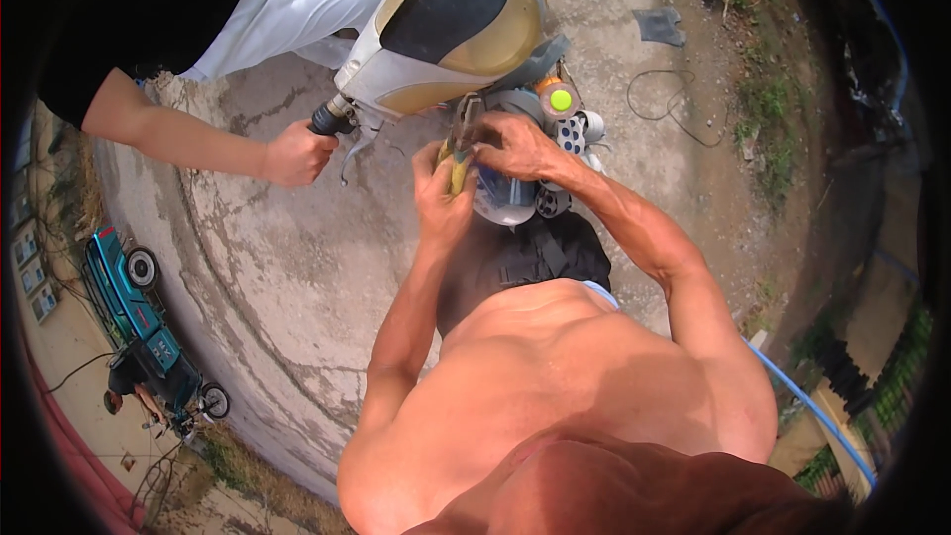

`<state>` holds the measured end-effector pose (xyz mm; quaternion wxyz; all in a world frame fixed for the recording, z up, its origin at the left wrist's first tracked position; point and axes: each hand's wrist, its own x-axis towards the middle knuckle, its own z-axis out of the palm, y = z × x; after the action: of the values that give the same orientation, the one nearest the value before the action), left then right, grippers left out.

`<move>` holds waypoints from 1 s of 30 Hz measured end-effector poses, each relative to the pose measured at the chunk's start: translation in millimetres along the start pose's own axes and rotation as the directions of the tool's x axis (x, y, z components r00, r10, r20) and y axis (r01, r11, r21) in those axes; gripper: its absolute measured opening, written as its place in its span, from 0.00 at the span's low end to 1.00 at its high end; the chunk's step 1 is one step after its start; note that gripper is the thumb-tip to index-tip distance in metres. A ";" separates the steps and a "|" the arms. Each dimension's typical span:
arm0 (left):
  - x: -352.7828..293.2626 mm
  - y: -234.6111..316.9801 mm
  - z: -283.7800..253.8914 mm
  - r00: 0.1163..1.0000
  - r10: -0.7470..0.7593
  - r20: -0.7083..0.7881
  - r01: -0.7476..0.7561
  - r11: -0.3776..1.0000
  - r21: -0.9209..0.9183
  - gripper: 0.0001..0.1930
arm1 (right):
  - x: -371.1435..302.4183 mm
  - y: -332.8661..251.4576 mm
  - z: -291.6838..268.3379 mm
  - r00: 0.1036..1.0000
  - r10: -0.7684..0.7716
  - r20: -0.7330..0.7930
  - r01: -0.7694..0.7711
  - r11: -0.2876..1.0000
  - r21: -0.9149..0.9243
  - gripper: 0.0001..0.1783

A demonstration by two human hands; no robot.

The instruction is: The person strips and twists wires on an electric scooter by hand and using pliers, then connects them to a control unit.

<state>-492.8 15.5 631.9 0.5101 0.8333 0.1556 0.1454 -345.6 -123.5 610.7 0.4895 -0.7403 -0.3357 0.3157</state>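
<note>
Pliers with yellow handles [460, 174] are gripped in my left hand [443, 196], their metal jaws pointing up and away from me. My right hand [519, 147] is bent round close to the jaws, its fingertips pinched together. Whatever lies between those fingertips is too small to make out. Just beyond both hands is the white and gold front panel [416, 89] of a scooter with a dark window-like section. Partly hidden under my right hand, a rounded clear-and-blue object [505, 200] sits above my dark trousers.
On the left, another person's hand [300, 154] holds the scooter's black handlebar grip [331, 119]. Beside my right wrist stand an orange roll with a yellow-green centre [560, 100] and spotted white parts [572, 136]. A teal three-wheeler [149, 337] is parked at far left.
</note>
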 end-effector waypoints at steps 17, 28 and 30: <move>20.2 -13.6 -6.3 0.993 0.008 -0.121 -0.006 1.000 0.018 0.09 | -16.0 -3.1 -14.7 0.994 -0.097 -0.052 0.104 0.980 0.167 0.16; 11.3 -4.0 -28.7 0.952 -0.261 -0.161 0.218 0.946 -0.242 0.13 | -14.3 -32.9 -16.6 0.984 -0.095 -0.147 0.107 0.991 0.076 0.10; 4.1 -3.4 -33.4 0.951 -0.254 -0.178 0.214 0.952 -0.220 0.15 | -15.5 -29.4 -13.3 0.981 0.098 -0.166 -0.039 0.945 0.324 0.13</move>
<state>-502.8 45.4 643.8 0.5853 0.7348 0.2899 0.1830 -349.4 -134.1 644.6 0.6195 -0.6882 -0.2088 0.3146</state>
